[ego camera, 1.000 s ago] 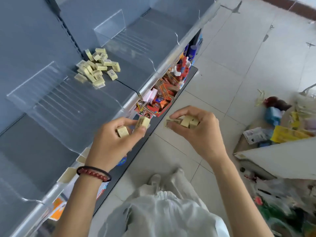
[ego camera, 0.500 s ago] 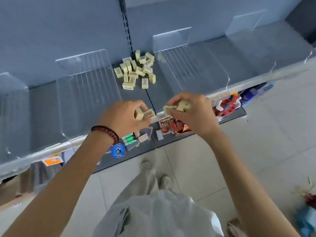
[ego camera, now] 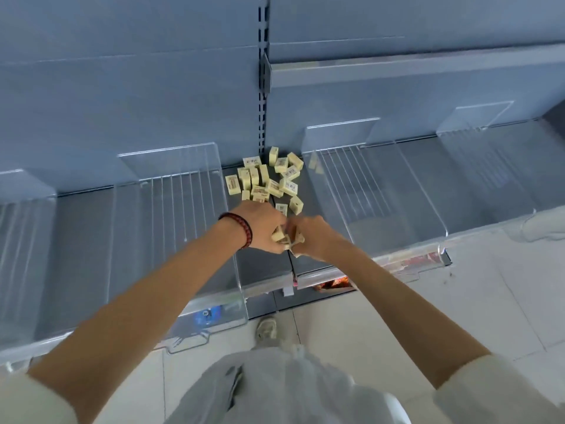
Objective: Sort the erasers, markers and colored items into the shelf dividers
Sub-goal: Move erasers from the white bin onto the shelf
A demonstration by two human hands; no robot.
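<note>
Both hands together, grip seemingly closed around several pale erasers.

Retail shop aisle. Grey gondola shelf on slotted upright, clear acrylic dividers, barcoded erasers piled loose, packaged stock on lower shelf, tiled floor.
</note>
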